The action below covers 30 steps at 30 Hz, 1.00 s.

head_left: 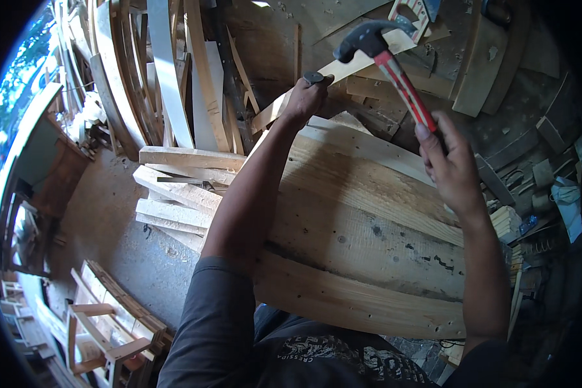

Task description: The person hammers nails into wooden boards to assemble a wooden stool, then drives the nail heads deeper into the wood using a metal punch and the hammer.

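My right hand [447,158] is closed round the red handle of a claw hammer [404,87], which is raised above the right side of the bench with its dark head toward the upper left. My left hand [307,100] is a fist at the bench's far edge. A round, dark, flat-topped end [313,77] shows at the top of the fist; the rest of that thing is hidden. Beneath this hand a pale wooden strip [355,64] runs from the bench's far left toward the upper right. The bench [362,239] is made of worn planks.
Cut wood pieces [181,184] stick out along the bench's left side, with a metal-bladed tool [181,180] on them. Long boards [168,77] lean at the far left. A handsaw [410,16] lies beyond the bench. A wooden frame [103,336] stands at lower left.
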Each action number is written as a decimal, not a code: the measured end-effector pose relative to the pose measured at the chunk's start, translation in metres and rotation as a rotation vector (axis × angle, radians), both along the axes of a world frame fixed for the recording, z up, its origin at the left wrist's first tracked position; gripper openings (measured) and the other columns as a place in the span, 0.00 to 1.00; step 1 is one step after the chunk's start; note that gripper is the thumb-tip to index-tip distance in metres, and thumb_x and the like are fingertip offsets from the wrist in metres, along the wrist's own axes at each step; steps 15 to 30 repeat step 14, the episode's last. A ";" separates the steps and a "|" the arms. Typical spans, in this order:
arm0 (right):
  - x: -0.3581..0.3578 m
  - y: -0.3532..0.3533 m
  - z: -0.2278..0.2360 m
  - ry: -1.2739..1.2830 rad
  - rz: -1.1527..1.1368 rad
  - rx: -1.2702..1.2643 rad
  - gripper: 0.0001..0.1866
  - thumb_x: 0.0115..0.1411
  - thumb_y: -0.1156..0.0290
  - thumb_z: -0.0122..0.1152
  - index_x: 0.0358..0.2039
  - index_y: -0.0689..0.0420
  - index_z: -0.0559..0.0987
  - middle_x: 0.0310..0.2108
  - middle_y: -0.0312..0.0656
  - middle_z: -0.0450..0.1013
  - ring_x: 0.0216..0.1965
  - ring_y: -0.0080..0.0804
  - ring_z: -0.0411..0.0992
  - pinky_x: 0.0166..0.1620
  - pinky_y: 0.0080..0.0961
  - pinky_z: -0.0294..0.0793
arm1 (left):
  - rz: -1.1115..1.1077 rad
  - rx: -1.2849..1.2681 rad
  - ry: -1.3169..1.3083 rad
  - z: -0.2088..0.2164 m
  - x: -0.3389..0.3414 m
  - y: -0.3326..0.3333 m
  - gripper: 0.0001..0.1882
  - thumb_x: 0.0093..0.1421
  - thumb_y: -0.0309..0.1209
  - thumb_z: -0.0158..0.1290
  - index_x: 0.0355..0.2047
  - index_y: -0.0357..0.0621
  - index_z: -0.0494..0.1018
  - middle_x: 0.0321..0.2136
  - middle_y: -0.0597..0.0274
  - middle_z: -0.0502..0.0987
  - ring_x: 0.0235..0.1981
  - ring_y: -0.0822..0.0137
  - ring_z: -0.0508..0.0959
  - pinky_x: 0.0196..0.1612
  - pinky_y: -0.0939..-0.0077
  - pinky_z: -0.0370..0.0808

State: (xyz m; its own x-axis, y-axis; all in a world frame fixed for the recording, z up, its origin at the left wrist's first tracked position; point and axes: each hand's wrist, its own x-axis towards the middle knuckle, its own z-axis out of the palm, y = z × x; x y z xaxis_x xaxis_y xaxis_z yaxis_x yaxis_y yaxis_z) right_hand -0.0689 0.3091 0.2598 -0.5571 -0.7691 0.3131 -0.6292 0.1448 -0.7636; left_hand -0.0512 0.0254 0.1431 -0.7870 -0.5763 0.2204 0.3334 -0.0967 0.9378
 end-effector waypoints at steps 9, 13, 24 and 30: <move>-0.041 -0.057 -0.037 0.369 -0.014 0.051 0.19 0.69 0.54 0.47 0.34 0.59 0.70 0.16 0.35 0.63 0.18 0.22 0.61 0.23 0.24 0.62 | -0.018 -0.029 0.023 -0.005 -0.010 0.002 0.21 0.65 0.36 0.50 0.15 0.52 0.59 0.11 0.76 0.56 0.11 0.80 0.53 0.14 0.78 0.48; -0.021 -0.054 0.023 0.302 0.010 0.261 0.19 0.68 0.55 0.49 0.34 0.60 0.72 0.20 0.41 0.71 0.22 0.32 0.71 0.29 0.34 0.70 | -0.045 -0.039 -0.024 -0.018 -0.005 -0.019 0.12 0.62 0.37 0.54 0.24 0.48 0.68 0.16 0.76 0.64 0.16 0.81 0.62 0.19 0.81 0.58; -0.023 -0.052 0.020 0.298 0.002 0.268 0.19 0.68 0.55 0.49 0.34 0.60 0.72 0.20 0.41 0.71 0.22 0.32 0.71 0.29 0.34 0.70 | -0.043 -0.055 -0.030 -0.016 -0.007 -0.016 0.12 0.62 0.37 0.54 0.24 0.48 0.68 0.16 0.76 0.64 0.16 0.81 0.63 0.19 0.81 0.58; -0.023 -0.052 0.020 0.298 0.002 0.268 0.19 0.68 0.55 0.49 0.34 0.60 0.72 0.20 0.41 0.71 0.22 0.32 0.71 0.29 0.34 0.70 | -0.043 -0.055 -0.030 -0.016 -0.007 -0.016 0.12 0.62 0.37 0.54 0.24 0.48 0.68 0.16 0.76 0.64 0.16 0.81 0.63 0.19 0.81 0.58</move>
